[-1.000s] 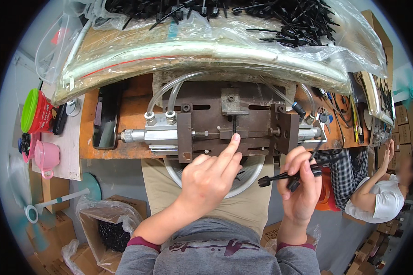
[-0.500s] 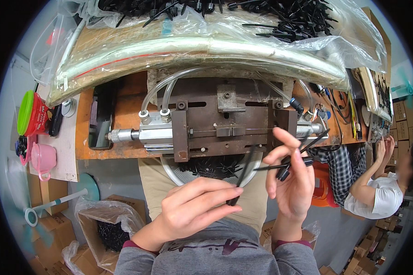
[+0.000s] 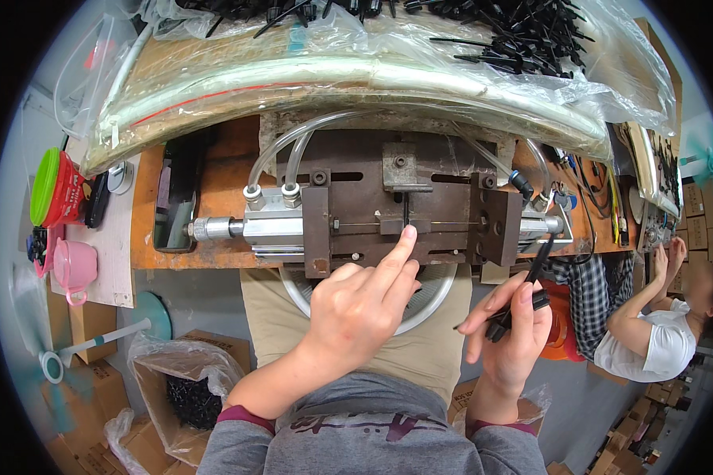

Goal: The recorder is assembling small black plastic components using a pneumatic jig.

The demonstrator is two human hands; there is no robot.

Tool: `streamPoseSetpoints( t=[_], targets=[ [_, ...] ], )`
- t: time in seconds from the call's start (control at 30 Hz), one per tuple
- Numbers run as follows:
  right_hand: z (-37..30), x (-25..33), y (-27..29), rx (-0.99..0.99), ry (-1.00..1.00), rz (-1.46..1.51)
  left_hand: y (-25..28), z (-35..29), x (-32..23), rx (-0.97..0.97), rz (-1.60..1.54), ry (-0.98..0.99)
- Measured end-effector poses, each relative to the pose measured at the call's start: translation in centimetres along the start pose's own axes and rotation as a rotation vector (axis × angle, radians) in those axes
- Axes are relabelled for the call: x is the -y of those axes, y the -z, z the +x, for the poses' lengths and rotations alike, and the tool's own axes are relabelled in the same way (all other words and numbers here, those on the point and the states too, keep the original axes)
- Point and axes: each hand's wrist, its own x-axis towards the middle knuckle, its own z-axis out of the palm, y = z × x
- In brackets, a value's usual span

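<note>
My left hand (image 3: 360, 305) reaches to the middle of a dark metal fixture (image 3: 364, 186). Its index finger is stretched out, the tip on the near end of a black cable tie (image 3: 406, 209) standing in the slot of the small centre block (image 3: 392, 226). The other fingers are curled, and what lies under them is hidden. Right of the fixture's near edge, my right hand (image 3: 515, 336) is closed around several black cable ties (image 3: 501, 323) with thick heads. One long tail sticks up from its fingers.
Silver cylinders (image 3: 273, 229) with clear hoses flank the fixture. Beyond it, a plastic-lined tray (image 3: 356, 75) holds many black ties. A white basket (image 3: 432, 309) rests on my lap. A pink cup (image 3: 75, 265) stands left; another person (image 3: 650, 328) sits right.
My left hand has moved forward from above my lap to the fixture; the cable tie it held now sits in the centre block. My right hand has lowered slightly, still gripping its ties.
</note>
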Motion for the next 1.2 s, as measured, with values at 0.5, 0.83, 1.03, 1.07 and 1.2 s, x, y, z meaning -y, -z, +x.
streamPoseSetpoints(
  t=[0.5,0.83,1.03,1.07,1.2],
  targets=[
    [0.3,-2.1,-1.9,0.082,-0.046,-0.351,2.3,0.0,-1.9,-0.027,-0.446,-0.134],
    [0.4,-1.4,-1.0,0.007,0.120,-0.298,1.7,-0.2,-0.9,-0.026,-0.190,0.026],
    [0.3,-0.3,-1.3,-0.033,0.222,-0.367,1.1,-0.1,-0.6,0.106,0.015,-0.010],
    [0.4,-0.2,-1.3,-0.044,0.281,-0.399,1.2,0.0,-0.6,0.110,0.011,-0.003],
    [0.6,-0.5,-1.2,-0.090,0.537,-0.703,1.2,-0.1,-0.5,0.122,0.013,0.014]
  ],
)
